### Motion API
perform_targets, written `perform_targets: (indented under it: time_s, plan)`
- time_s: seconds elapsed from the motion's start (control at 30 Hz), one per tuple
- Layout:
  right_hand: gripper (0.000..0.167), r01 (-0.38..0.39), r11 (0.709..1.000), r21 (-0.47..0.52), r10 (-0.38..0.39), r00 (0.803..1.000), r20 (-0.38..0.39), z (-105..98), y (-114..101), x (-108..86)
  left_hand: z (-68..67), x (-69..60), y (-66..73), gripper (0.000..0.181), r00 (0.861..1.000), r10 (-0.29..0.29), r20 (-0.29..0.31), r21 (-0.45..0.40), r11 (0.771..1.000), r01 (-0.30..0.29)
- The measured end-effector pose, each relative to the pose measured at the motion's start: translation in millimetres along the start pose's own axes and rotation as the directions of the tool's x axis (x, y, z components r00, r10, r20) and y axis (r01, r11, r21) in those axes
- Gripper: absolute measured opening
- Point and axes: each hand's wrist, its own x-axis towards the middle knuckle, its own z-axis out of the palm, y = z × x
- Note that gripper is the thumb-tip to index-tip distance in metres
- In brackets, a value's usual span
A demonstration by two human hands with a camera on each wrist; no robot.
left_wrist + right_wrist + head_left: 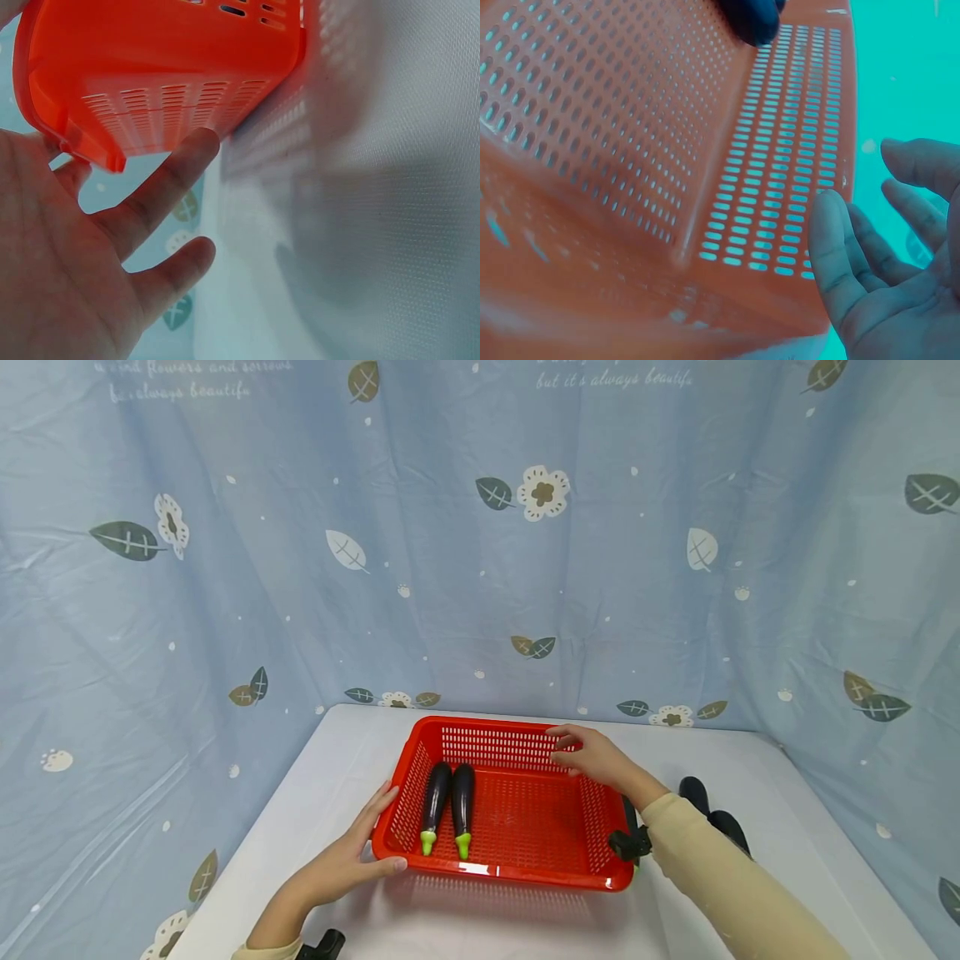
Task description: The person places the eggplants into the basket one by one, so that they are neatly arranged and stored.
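A red plastic basket (pixel 517 875) with slotted walls stands on the white table. Two dark purple eggplants (pixel 436 797) with green stems lie side by side at its left end. My left hand (pixel 341 864) rests against the basket's left side, thumb by the front corner; in the left wrist view its fingers (pixel 169 180) are stretched out beside the wall. Above the far right corner of the basket hovers my right hand (pixel 596 758), its fingers loosely bent and nothing between them. The right wrist view shows this hand (pixel 900 277) near the slotted wall, with an eggplant end (pixel 754 19) at the top.
Right of the basket, more eggplants (pixel 693 793) lie on the table (pixel 705 747), partly hidden by my right forearm. One of them (pixel 630 814) is close against the basket's right wall. A blue patterned curtain (pixel 450 568) hangs behind the table and at both sides.
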Motion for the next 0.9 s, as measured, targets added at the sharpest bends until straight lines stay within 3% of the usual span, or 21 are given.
perform_targets:
  time_s: [0.37, 0.9]
  plan:
    - [0.045, -0.016, 1.0, -0.012, 0.015, 0.999, -0.032, -9, 2, -10.7, 1.6, -0.4, -1.4, 0.1, 1.0, 0.003, 0.0, -0.012, 1.0, -0.003]
    - [0.047, -0.03, 0.999, 0.038, 0.032, 0.998, -0.062, -31, 21, -24.9, 1.0, -0.7, -0.4, 0.1, 1.0, 0.014, -0.011, -0.017, 1.0, -0.014]
